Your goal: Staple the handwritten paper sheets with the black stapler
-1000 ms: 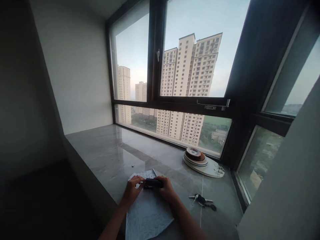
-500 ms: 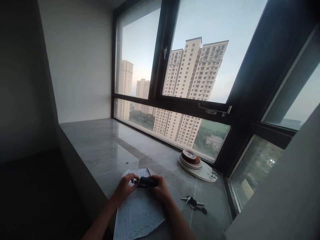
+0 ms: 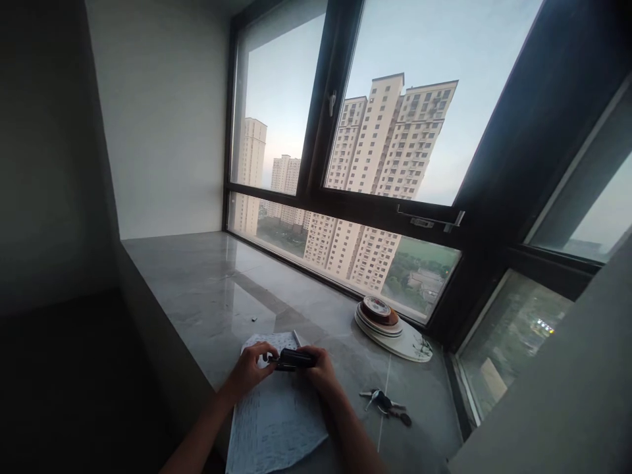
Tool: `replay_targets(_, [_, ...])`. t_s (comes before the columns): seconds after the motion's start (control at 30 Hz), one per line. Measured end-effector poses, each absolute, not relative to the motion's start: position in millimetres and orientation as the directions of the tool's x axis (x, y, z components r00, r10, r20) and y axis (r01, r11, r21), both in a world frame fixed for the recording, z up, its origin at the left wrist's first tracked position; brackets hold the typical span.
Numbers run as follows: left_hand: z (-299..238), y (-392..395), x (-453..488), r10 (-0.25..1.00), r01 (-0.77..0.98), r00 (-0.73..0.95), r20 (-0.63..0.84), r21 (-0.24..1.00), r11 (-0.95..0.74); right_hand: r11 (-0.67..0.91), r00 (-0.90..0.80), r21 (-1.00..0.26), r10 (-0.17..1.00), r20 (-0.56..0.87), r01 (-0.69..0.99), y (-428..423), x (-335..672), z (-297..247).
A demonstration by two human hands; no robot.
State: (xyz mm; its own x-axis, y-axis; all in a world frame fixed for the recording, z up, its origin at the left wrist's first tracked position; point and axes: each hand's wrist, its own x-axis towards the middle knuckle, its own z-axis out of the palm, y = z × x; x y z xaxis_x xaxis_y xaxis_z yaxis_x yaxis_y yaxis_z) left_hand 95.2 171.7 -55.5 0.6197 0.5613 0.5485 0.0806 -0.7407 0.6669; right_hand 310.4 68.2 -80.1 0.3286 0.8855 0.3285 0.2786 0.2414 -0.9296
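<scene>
One black stapler-like tool (image 3: 297,357) is held over the upper part of a densely marked paper sheet (image 3: 276,428) on the grey sill (image 3: 187,296), its rear end wrapped by the closed fingers of the right hand (image 3: 322,370). Left hand (image 3: 251,370): thumb and forefinger curl narrowly at the tool's front end, firmness of hold impossible to tell. Status, as judged: handling under way, tool not yet set down, no finished result visible.

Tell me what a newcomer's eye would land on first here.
First, probably, the pale tower block outside the large window. Then the stack of round items on the grey sill, near the window's right end. Nearer, at bottom centre, the right grip holds a black object over a densely marked sheet.
</scene>
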Motion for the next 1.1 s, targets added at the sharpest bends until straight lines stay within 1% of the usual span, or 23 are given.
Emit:
replay_targets(0.07, [-55.4,171.9,95.3,0.542,0.050,0.622,0.565,0.662,-0.748,0.229,0.318,-0.950,0.903,0.288,0.211,66.0,310.3,-75.3])
replay_targets(0.2, [-49.9,165.4,92.7,0.512,-0.024,0.617,0.597,0.665,-0.747,0.226,0.328,-0.974,0.919,0.220,0.020,54.6,310.4,-62.9])
replay_targets(0.3, [-43.6,157.7,91.4,0.511,-0.077,0.611,0.605,0.687,-0.722,0.208,0.357,-0.976,0.918,0.172,-0.065,47.7,313.7,-58.4])
replay_targets(0.4, [-40.3,152.5,91.7,0.541,-0.065,0.615,0.574,0.720,-0.691,0.195,0.367,-0.974,0.920,0.140,-0.118,44.9,316.3,-56.8])
replay_targets(0.5, [-40.8,152.0,91.8,0.596,-0.032,0.588,0.547,0.752,-0.658,0.187,0.358,-0.973,0.925,0.128,-0.135,44.5,314.7,-54.3])
replay_targets(0.63, [-43.1,157.5,92.3,0.699,-0.026,0.504,0.508,0.817,-0.576,0.170,0.376,-0.982,0.918,0.126,-0.085,47.1,312.8,-53.0])
replay_targets(0.73, [-43.0,160.5,92.3,0.728,0.020,0.463,0.505,0.815,-0.579,0.160,0.368,-0.985,0.922,0.125,-0.067,49.1,312.8,-53.4])
replay_targets(0.87, [-42.1,161.0,92.9,0.699,0.084,0.483,0.527,0.767,-0.636,0.151,0.358,-0.984,0.928,0.108,-0.095,50.1,312.3,-52.3])
replay_targets(1.03, [-40.8,161.1,94.3,0.607,0.058,0.601,0.521,0.728,-0.683,0.150,0.365,-0.984,0.925,0.104,-0.101,50.8,311.6,-50.5])
replay_targets(1.1, [-39.8,160.8,94.6,0.578,0.056,0.635,0.513,0.716,-0.696,0.154,0.370,-0.985,0.922,0.116,-0.075,51.1,311.9,-50.6])
